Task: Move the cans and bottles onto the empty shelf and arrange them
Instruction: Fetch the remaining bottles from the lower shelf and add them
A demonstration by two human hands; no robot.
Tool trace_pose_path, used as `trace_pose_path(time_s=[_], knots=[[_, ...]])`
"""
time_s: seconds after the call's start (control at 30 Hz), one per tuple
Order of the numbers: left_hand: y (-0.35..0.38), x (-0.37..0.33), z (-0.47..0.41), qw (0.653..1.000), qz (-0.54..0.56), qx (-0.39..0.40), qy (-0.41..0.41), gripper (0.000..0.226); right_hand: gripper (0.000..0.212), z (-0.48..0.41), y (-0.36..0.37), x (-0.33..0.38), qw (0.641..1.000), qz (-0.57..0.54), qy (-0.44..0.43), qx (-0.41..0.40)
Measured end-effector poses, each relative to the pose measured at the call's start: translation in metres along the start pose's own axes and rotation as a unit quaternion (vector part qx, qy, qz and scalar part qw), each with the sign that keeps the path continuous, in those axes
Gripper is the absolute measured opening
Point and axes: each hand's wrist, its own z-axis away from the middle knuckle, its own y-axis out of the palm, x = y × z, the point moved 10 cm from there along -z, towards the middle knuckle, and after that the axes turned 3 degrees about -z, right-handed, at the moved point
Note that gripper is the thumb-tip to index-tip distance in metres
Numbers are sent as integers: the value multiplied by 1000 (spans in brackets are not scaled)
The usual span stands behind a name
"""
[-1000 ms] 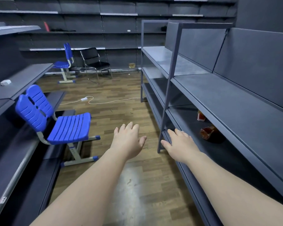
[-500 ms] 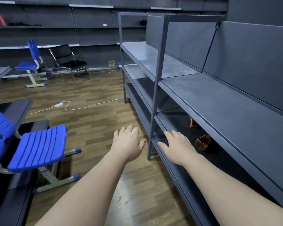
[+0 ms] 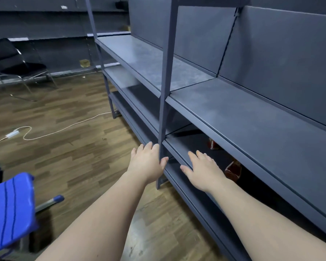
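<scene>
Upright post (image 3: pixel 163 117) stood between my empty, open-fingered left hand (image 3: pixel 147 162) and right hand (image 3: pixel 201 172); two bottles (image 3: pixel 233 170) sat on the lower shelf (image 3: pixel 179 147).

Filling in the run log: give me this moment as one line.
phase: reaching | left hand: open, empty | right hand: open, empty | amber glass bottles: lower grey metal shelf

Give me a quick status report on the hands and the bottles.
Left hand open, empty, by the shelf post. Right hand open, empty, over the lower shelf edge. Two reddish bottles sit under the upper shelf, untouched. Nothing blocking.
</scene>
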Motion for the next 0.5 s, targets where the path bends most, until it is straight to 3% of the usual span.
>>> trace_pose_path(time_s=[0.5], knots=[[46, -65, -89, 995, -29, 51, 83, 50, 71, -60, 13, -84, 994, -40, 98, 24]])
